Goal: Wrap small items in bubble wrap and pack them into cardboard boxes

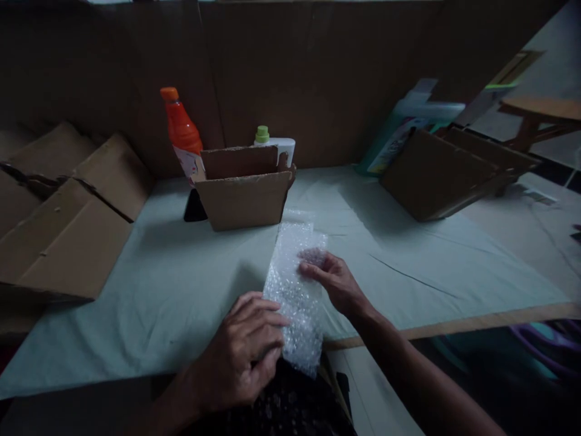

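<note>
A folded strip of clear bubble wrap hangs over the near edge of the table in front of me. My right hand pinches its right side, thumb on top and fingers partly behind the plastic. On the left, my left hand has its fingers curled against the wrap's lower left edge. An open cardboard box stands just beyond the wrap.
Behind that box stand an orange bottle and a white bottle with a green cap. A dark flat object lies beside it. More cardboard boxes sit left; a teal jug and another box stand right.
</note>
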The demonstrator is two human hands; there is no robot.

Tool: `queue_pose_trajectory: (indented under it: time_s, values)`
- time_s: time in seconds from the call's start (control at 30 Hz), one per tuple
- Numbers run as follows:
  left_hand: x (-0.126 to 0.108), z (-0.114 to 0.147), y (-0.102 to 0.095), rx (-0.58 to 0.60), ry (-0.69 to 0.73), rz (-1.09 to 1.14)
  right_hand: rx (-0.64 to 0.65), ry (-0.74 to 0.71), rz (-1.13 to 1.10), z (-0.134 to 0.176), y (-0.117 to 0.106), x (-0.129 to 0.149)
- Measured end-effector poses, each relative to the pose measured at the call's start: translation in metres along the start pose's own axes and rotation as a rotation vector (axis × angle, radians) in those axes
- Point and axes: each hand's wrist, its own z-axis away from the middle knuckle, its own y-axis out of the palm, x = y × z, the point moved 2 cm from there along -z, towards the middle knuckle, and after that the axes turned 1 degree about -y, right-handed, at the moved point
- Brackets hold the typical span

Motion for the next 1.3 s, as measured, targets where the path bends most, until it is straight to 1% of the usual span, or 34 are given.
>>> queue_pose_trajectory:
  time_s: [0.1,0.2,0.3,0.43,0.6,0.73,0.8,0.83,0.93,1.07,1.17,1.23,1.3]
  values:
    - [0.026,-0.024,0.017,0.061,0.025,-0.101,-0.054,-0.037,0.142,-0.034,-0.028,-0.009]
    - [0.046,-0.036,0.039,0.126,0.021,-0.168,-0.086,-0.049,0.233,-0.059,-0.048,-0.018]
    - [0.054,-0.040,0.054,0.179,0.005,-0.227,-0.068,-0.060,0.342,-0.076,-0.059,-0.022]
    - [0.058,-0.041,0.064,0.223,-0.016,-0.273,-0.021,-0.071,0.488,-0.090,-0.066,-0.026]
    - [0.061,-0.038,0.068,0.241,-0.056,-0.302,-0.043,-0.109,0.869,-0.092,-0.064,-0.029]
    - [0.057,-0.036,0.066,0.213,-0.051,-0.265,-0.023,-0.032,1.117,-0.085,-0.056,-0.022]
    - [0.057,-0.035,0.066,0.215,-0.073,-0.238,-0.035,0.001,1.235,-0.082,-0.053,-0.018]
    - [0.058,-0.035,0.066,0.222,-0.085,-0.230,-0.050,-0.007,1.279,-0.081,-0.052,-0.016]
    - [0.060,-0.033,0.066,0.238,-0.104,-0.235,-0.093,-0.091,1.336,-0.079,-0.048,-0.015]
    - [0.061,-0.030,0.065,0.246,-0.093,-0.247,-0.071,-0.155,1.394,-0.078,-0.042,-0.018]
    - [0.062,-0.028,0.061,0.255,-0.089,-0.225,-0.077,-0.284,1.508,-0.078,-0.036,-0.015]
    - [0.064,-0.025,0.058,0.308,-0.088,-0.223,-0.094,-0.385,1.588,-0.077,-0.033,-0.011]
    - [0.068,-0.020,0.055,0.403,-0.099,-0.254,-0.112,-0.482,1.635,-0.075,-0.031,-0.006]
